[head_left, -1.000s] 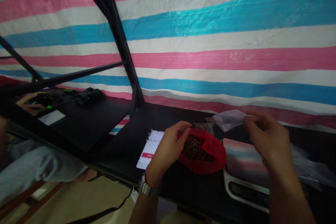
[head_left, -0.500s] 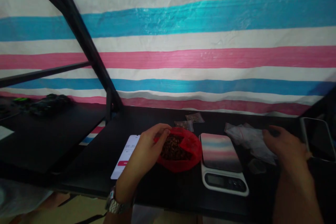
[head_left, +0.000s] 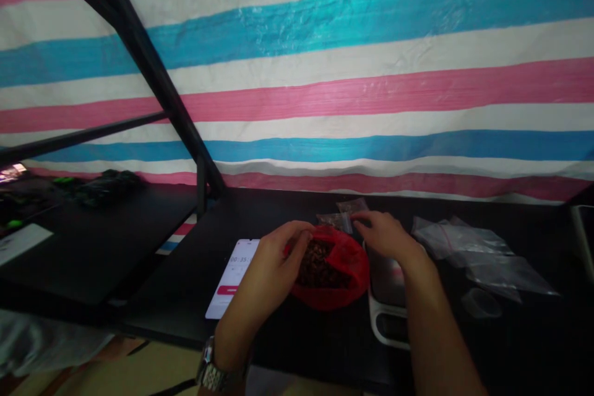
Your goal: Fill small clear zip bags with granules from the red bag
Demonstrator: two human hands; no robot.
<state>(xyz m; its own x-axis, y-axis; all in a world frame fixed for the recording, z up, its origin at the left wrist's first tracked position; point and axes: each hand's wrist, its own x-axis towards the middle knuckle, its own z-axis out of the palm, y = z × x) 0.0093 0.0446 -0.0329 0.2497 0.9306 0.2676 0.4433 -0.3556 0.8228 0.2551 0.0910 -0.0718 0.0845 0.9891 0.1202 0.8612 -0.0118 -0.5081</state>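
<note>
A red plastic bag (head_left: 355, 260) stands with its mouth rolled open, and a heap of small dark-brown dried pieces (head_left: 318, 263) fills it. My left hand (head_left: 283, 253) pinches the bag's left rim between thumb and fingers. At the bag's far right edge is my right hand (head_left: 383, 232), fingers apart and no object visible in it. Its fingertips come close to two small filled zip bags (head_left: 335, 220); I cannot tell whether they touch. Beneath my right forearm, a white kitchen scale (head_left: 387, 322) is partly hidden.
Clear flat zip bags (head_left: 468, 244) lie in a pile right of the scale, with a small clear round piece (head_left: 481, 303) nearer me. A phone (head_left: 232, 278) showing a timer rests by my left forearm. Behind the black table (head_left: 185, 297) hangs a striped sheet (head_left: 325, 99).
My right hand has moved left from the pile of clear zip bags to the far right edge of the red bag, over the scale. My left hand keeps its grip. The view has shifted slightly.
</note>
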